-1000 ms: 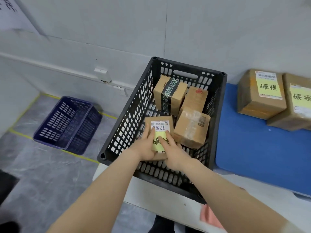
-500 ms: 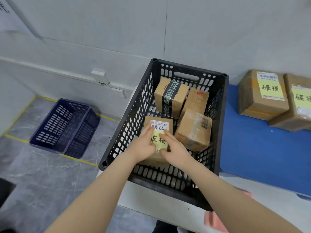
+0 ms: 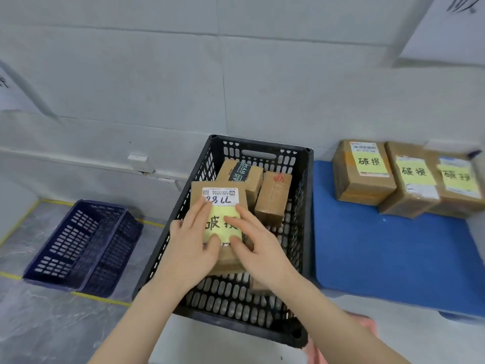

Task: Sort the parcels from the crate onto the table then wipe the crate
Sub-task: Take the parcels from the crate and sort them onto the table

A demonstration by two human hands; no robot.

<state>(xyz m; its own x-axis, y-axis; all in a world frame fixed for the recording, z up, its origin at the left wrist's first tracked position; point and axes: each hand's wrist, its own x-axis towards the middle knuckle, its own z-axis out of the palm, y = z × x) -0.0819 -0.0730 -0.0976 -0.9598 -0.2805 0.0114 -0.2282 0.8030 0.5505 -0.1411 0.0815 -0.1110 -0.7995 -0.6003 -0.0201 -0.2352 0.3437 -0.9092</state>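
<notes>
At the near table edge lay a pink cloth [image 3: 366, 323], just beside the black crate [image 3: 305, 232]. Over the crate's near-left part, the left hand [image 3: 189, 249] and right hand [image 3: 261, 249] clasped a parcel [image 3: 197, 191] from either side, with fingers laid over its top and thumbs on the near edge of its yellow note [image 3: 221, 218].

The parcel was a brown carton. It carried a white label [image 3: 220, 197] with handwritten digits at the far end, and the note bore two black characters. Its long axis ran near to far, labelled face upward.

Behind it in the crate stood a taped parcel [image 3: 244, 173] and a red-marked parcel [image 3: 273, 198]. Right of the crate, three parcels [image 3: 409, 187] with yellow notes sat on a blue mat [image 3: 380, 258]. On the floor to the left was a blue basket [image 3: 78, 248].
</notes>
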